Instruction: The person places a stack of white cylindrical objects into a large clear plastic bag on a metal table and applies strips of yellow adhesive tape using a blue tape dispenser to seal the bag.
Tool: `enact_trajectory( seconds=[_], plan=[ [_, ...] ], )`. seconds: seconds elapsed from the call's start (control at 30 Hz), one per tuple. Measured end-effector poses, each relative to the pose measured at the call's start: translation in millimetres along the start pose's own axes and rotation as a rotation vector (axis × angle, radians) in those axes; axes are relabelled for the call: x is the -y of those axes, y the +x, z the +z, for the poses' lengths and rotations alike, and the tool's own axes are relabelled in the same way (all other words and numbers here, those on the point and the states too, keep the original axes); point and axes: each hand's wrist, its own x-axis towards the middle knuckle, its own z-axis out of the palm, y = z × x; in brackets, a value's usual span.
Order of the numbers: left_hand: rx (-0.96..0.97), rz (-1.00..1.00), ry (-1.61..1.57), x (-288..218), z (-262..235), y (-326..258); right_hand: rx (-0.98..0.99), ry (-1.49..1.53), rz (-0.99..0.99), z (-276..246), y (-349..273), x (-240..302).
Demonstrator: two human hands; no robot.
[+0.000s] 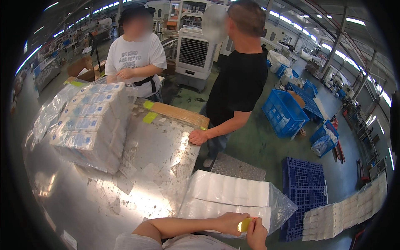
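Observation:
Close to the lower edge, my left hand (231, 223) is closed, its fingers against a small shiny yellow roll (245, 225) that looks like tape. My right hand (257, 234) is closed at the roll's other side, with a bit of orange-red showing by its fingertips. Both hands are over the near side of a clear plastic bag (284, 208) packed with rows of white paper packs (233, 189). The bag's loose end sticks out to the right.
A metal table (158, 154) bears a wrapped stack of paper packs (89, 125). Across it stand a person in white (135, 54) and a person in black (237, 79), whose fist rests on the edge. Blue crates (285, 112), a dark-blue pallet (304, 187) and more packs (346, 212) lie right.

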Motion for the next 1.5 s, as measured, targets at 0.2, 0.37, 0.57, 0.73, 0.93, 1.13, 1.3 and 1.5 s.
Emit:
enact_trajectory(
  seconds=[0.2,0.37,0.57,0.73,0.93,1.13,1.3,1.5],
  plan=[
    [-0.062,0.11,-0.044,13.9,7.9,0.3,-0.091,-0.012,-0.012,-1.4,-6.1,22.7],
    [-0.105,0.154,-0.079,12.1,7.0,-2.2,-0.202,-0.092,0.001,7.2,-5.5,23.5],
    [-0.161,0.313,-0.23,20.0,9.7,-0.7,-0.241,-0.205,0.098,12.8,-6.7,29.2],
    [-0.141,0.279,-0.205,19.8,3.8,-4.9,-0.257,-0.228,0.201,20.3,-6.2,47.8],
    [-0.115,0.226,-0.203,15.9,-12.7,-16.1,-0.273,-0.3,0.201,23.4,-4.6,61.4],
    [-0.15,0.252,-0.233,18.6,-10.1,-17.1,-0.286,-0.331,0.187,24.3,-2.5,62.0],
    [-0.171,0.279,-0.239,21.0,-4.1,-12.5,-0.326,-0.353,0.148,25.8,-2.8,58.5],
    [-0.215,0.306,-0.256,23.7,0.4,-9.2,-0.368,-0.367,0.073,28.0,-1.6,52.3]
  ],
)
